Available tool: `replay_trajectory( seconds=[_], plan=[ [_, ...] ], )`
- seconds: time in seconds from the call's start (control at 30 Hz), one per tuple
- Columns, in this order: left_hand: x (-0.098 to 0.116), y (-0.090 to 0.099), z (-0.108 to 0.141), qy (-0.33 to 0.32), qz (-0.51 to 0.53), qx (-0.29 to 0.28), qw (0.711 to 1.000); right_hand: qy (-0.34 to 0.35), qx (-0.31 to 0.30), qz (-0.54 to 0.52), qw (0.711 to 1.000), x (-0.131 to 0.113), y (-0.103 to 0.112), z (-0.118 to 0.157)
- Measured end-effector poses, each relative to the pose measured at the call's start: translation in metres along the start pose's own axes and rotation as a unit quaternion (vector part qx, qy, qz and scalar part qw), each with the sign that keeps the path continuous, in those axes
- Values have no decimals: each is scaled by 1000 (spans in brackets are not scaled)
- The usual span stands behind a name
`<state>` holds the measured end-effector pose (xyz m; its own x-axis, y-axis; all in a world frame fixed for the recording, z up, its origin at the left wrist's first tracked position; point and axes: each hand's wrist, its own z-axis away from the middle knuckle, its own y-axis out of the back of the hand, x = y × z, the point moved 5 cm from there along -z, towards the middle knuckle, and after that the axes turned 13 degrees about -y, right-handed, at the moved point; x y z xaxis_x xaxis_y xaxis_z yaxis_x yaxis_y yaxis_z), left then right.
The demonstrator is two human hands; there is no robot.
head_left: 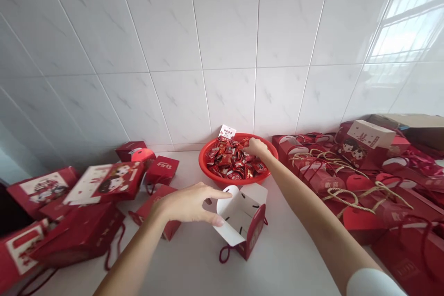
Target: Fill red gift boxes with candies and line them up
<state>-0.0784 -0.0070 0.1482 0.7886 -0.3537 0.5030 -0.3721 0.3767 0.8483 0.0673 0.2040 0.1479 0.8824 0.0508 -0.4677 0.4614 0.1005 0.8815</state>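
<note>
An open red box [255,229] with a white inside and dark red cord loops stands on the white table. My left hand [196,203] is at its left side, thumb and index finger spread against the white flap. Farther back, a round red plastic basket [204,166] holds many red wrapped sweets [231,159] and a small white card [227,132]. Over the basket's right part, my right hand [255,147] reaches in among the sweets with its fingers bent down; the fingertips are hidden.
Red gift boxes [120,180] lie in a loose pile on the left. Many closed red boxes with rope and cord handles [357,182] fill the right side, with a brown carton [412,121] behind. A white tiled wall [229,46] rises behind the table.
</note>
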Motion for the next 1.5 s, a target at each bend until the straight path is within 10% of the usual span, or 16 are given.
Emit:
replay_trajectory(
  seconds=[0.47,0.9,1.23,1.4,1.5],
  plan=[
    [-18,20,-25,-121,45,228,965,17,-43,-220,974,19,-20,-24],
    [-38,-3,-58,-168,70,283,942,9,-59,-276,959,4,-49,-44],
    [-36,13,-95,-157,102,356,915,57,-91,-576,810,40,-19,-12],
    [-36,35,-137,-137,149,388,899,32,-120,-712,691,56,-22,3],
    [-25,41,-154,-165,172,380,894,40,-124,-722,680,54,-21,5]
  ],
)
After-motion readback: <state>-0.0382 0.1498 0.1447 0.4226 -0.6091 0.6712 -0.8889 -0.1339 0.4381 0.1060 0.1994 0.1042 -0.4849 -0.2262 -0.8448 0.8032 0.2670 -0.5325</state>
